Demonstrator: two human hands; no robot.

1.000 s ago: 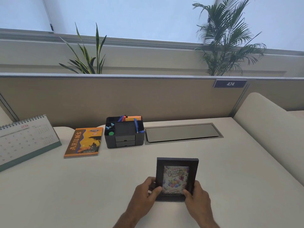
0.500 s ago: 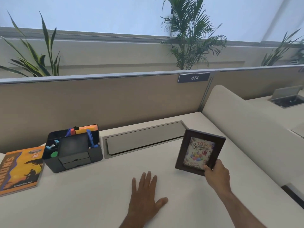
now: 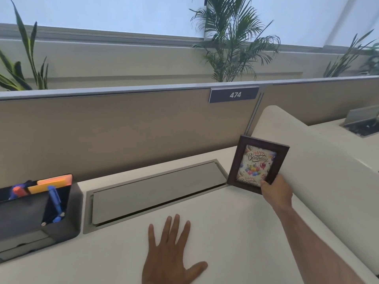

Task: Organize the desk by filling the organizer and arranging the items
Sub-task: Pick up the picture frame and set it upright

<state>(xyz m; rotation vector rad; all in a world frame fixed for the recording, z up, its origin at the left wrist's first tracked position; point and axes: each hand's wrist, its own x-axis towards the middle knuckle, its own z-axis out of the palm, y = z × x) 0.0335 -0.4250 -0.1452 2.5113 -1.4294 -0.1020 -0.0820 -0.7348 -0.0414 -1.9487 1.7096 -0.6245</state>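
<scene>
A dark wooden photo frame (image 3: pixel 256 162) with a "Happy Birthday" card stands tilted at the desk's back right corner, by the curved side panel. My right hand (image 3: pixel 275 190) grips its lower right corner, thumb on the front. My left hand (image 3: pixel 169 257) lies flat on the white desk (image 3: pixel 235 232), fingers spread and straight, holding nothing. The black desk organizer (image 3: pixel 41 212) sits at the left edge with blue pens, an orange marker and orange-yellow sticky pads in it; its left part is cut off by the frame edge.
A grey cable flap (image 3: pixel 155 191) is set into the desk between organizer and frame. A beige partition (image 3: pixel 123 130) with a "474" plate (image 3: pixel 233 95) runs along the back. A cream curved side panel (image 3: pixel 320 171) bounds the right. Plants stand behind.
My right hand has carried the frame from the desk's front middle to the back right corner. My left hand let go of it and now lies flat on the desk. The view turned right.
</scene>
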